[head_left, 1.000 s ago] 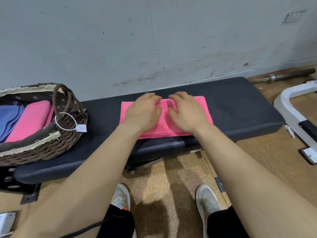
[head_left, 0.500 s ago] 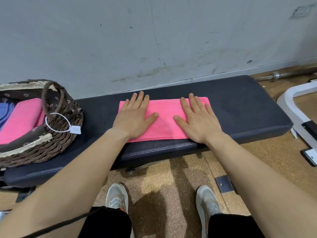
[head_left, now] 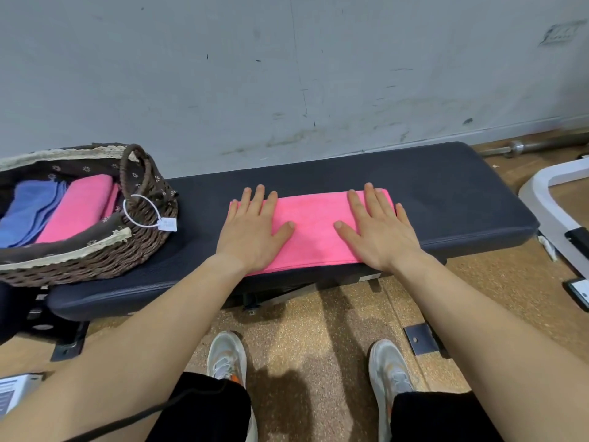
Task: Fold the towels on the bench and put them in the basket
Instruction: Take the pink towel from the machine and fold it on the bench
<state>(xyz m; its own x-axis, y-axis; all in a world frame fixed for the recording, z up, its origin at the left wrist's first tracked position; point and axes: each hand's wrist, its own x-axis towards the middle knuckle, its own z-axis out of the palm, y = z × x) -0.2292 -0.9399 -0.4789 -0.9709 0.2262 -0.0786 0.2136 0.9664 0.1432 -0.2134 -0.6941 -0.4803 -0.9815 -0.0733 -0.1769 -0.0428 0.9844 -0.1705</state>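
Note:
A pink towel [head_left: 314, 231] lies folded into a long strip on the dark padded bench [head_left: 446, 199]. My left hand [head_left: 251, 231] presses flat on the strip's left end, fingers straight. My right hand [head_left: 377, 232] presses flat on its right end in the same way. A brown wicker basket [head_left: 95, 260] with a lace-trimmed liner stands on the bench's left end. Inside it lie a folded blue towel [head_left: 30, 212] and a folded pink towel [head_left: 78, 208].
A grey wall runs right behind the bench. A white tag [head_left: 168, 224] hangs from the basket's handle. A barbell [head_left: 522, 145] lies on the floor at the far right, near a white metal frame [head_left: 554, 205]. My two shoes stand on the cork floor below.
My hands went from curled together at the towel's middle to flat, then slid apart toward its two ends. The towel now lies smooth.

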